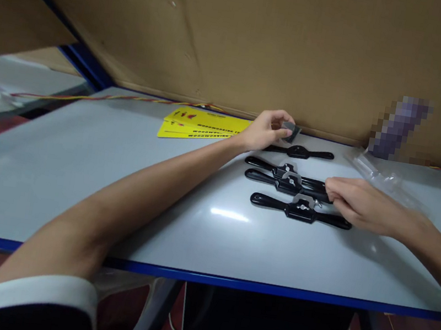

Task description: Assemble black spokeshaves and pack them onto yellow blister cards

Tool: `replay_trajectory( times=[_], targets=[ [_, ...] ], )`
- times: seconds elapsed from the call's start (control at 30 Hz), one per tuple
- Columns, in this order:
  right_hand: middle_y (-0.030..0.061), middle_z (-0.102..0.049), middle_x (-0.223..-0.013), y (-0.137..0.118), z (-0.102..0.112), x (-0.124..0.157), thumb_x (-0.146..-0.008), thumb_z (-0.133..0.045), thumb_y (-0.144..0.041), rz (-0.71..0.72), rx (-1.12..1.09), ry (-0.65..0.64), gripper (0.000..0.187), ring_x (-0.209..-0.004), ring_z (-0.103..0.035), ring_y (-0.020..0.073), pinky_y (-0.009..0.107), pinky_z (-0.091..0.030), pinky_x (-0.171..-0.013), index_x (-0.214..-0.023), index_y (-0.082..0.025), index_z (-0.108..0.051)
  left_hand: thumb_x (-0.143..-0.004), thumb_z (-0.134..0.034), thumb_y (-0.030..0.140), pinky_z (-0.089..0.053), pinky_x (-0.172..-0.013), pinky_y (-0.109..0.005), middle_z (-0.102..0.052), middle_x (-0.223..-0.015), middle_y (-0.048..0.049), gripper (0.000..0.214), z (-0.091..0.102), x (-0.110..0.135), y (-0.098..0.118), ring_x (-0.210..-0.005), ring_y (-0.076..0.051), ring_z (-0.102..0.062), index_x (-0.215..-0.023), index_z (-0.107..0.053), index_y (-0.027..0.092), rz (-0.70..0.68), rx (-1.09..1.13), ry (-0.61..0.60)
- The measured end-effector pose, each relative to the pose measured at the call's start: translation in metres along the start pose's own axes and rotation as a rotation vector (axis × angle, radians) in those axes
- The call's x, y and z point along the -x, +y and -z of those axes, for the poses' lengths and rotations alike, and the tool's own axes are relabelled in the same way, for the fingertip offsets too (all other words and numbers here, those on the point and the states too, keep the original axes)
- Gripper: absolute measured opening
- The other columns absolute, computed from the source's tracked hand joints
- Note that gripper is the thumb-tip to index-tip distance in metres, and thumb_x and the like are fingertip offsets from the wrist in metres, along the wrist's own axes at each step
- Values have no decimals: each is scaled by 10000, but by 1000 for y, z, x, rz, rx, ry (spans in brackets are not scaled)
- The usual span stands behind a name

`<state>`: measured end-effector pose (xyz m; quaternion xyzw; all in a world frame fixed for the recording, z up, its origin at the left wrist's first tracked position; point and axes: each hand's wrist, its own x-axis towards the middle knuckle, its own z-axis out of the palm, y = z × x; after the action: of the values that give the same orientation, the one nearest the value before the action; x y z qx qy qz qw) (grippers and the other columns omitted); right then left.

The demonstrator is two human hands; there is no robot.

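My left hand (265, 130) is closed at the back of the table, pinching a small dark grey flat plate (291, 132) between thumb and fingers. Just below it lies a black spokeshave (300, 152) with no light metal plate visible on it. My right hand (359, 202) is closed around the right handle end of one of two overlapping spokeshaves (291, 183); its fingers hide that end. Silver-grey metal plates show at the middles of these two. Nearer the front lies another black spokeshave (302, 210) with a similar plate and a small screw beside it.
Several yellow cards (194, 119) with woodworking print lie fanned behind my left forearm. Crumpled clear plastic (386, 177) and a blurred purple object (399, 129) are at the back right. A brown board wall (265, 44) closes the rear, with a thin cable (130, 99) along it.
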<state>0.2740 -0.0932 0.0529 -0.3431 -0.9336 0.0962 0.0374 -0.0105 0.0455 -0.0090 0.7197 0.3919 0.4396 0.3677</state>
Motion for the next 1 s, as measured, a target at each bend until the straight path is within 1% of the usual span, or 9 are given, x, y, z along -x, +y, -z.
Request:
replay_trajectory(
  times=[0.1,0.17,0.27,0.37,0.5,0.6,0.73,0.87,1.0],
  targets=[
    [23,-592,-826,-4,-3,8,-990,-465,-180,-2,108,-68,119,-616,-434,159,328,-287,-615,-908,-233,-534,-760,-784,209,-544,-695,-274,-718,-844,-21,267,-1,0,0,-745,-143,-662,-1012,-723,146,65,48,9],
    [45,-630,-877,-2,-6,8,-1016,-495,-227,34,174,-83,135,-615,-449,154,326,-291,-614,-974,-217,-623,-721,-831,230,-546,-680,-281,-731,-802,-28,303,0,0,-2,-692,-134,-642,-994,-744,131,100,93,9],
    [61,-653,-909,5,-11,2,-1001,-570,-241,86,224,-45,150,-603,-452,139,321,-287,-596,-983,-209,-716,-670,-896,264,-516,-612,-282,-739,-738,-44,337,4,-1,-6,-590,-113,-587,-933,-740,123,163,149,54],
    [46,-647,-888,11,-16,-8,-981,-609,-214,116,185,-31,163,-602,-466,135,309,-290,-583,-993,-235,-770,-662,-926,295,-483,-549,-282,-743,-720,-65,329,7,0,-7,-536,-101,-548,-853,-719,126,189,89,76],
    [47,-638,-893,11,-18,-15,-985,-551,-190,125,132,-75,235,-585,-434,122,307,-307,-583,-861,-218,-749,-711,-915,388,-449,-499,-285,-747,-745,-75,356,0,1,-5,-496,-92,-520,-835,-703,129,164,-16,34],
    [41,-655,-874,8,-13,-14,-943,-554,-188,118,-6,-71,188,-624,-486,131,306,-357,-623,-822,-207,-697,-752,-882,422,-460,-515,-273,-728,-744,-54,360,-11,0,-6,-508,-93,-544,-856,-694,133,98,-25,4],
    [1,-618,-735,11,-1,-14,-905,-593,-289,27,-211,57,150,-641,-519,147,311,-384,-653,-781,-223,-647,-780,-837,362,-491,-568,-267,-728,-774,-48,298,-18,-3,-6,-564,-104,-585,-911,-724,119,38,-40,-14],
    [-21,-558,-668,29,3,-25,-913,-570,-362,-121,-146,186,184,-603,-479,153,321,-357,-647,-836,-230,-671,-833,-717,246,-550,-664,-293,-753,-881,-62,268,-13,-5,-4,-664,-129,-641,-1061,-755,111,5,-38,-47],
    [8,-580,-715,52,-6,-38,-925,-542,-372,-126,-46,225,229,-651,-519,178,333,-381,-695,-880,-215,-702,-806,-673,183,-572,-783,-316,-747,-880,-73,132,-8,-9,-1,-799,-163,-689,-886,-754,117,-93,-89,-92]
  ],
)
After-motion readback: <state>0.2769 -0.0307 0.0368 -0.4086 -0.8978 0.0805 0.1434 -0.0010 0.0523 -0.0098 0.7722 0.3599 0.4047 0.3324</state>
